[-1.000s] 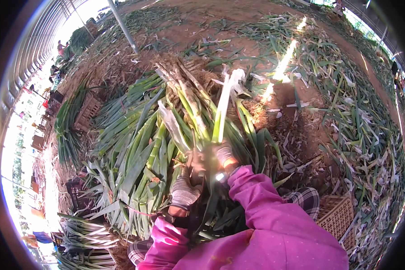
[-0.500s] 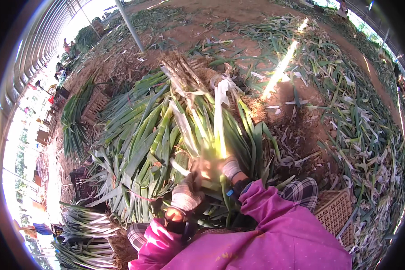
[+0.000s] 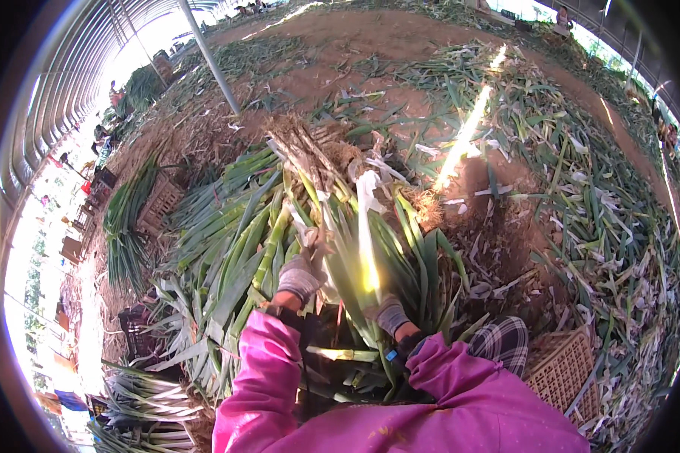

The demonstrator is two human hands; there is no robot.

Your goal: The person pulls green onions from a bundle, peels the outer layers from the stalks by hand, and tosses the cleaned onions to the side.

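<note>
My left grip (image 3: pixel 301 276) and right grip (image 3: pixel 389 313), both gloved, close around a leek (image 3: pixel 366 234) at centre frame. Its long axis runs up the picture from my grips, the pale end pointing toward the top, above the heap of green leeks (image 3: pixel 227 241).

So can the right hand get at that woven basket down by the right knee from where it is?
Probably yes. The right hand grips a leek stalk, so it would have to let go first. The woven basket lies open beside the checked trouser leg, with nothing covering it.
</note>
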